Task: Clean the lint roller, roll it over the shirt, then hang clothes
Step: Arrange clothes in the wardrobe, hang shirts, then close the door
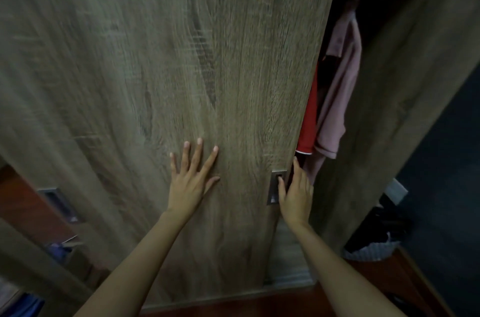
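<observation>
- Right now I see a wood-grain sliding door [181, 57] of a wardrobe filling most of my view from 9 o'clock round to 1 o'clock.
- Left hand [191, 181] lies flat on the door face just below centre, towards 6 o'clock. Its fingers are spread and straight, it grasps nothing, and the palm presses against the wood.
- Right hand [297, 189] sits at 5 o'clock on the door's right edge. Its thumb touches the recessed handle [275, 188], and the one finger I can see points straight up along the edge. It is released, pushing rather than gripping.
- Clothes hang in the dark opening at 3 o'clock, just beyond the door's edge. A pink garment [340, 83] hangs there with a red garment [309, 122] touching it on its 9 o'clock side and partly hidden by the door.
- A wooden side panel [389, 109] bounds the opening on the 3 o'clock side of the clothes.
- A second handle [57, 202] shows at 8 o'clock on another panel, blurred.
- At 4 o'clock stands what looks like a basket [371, 251] holding dark fabric; the light there is too poor to be sure.
- Reddish floor [233, 309] shows at 6 o'clock between my forearms.
</observation>
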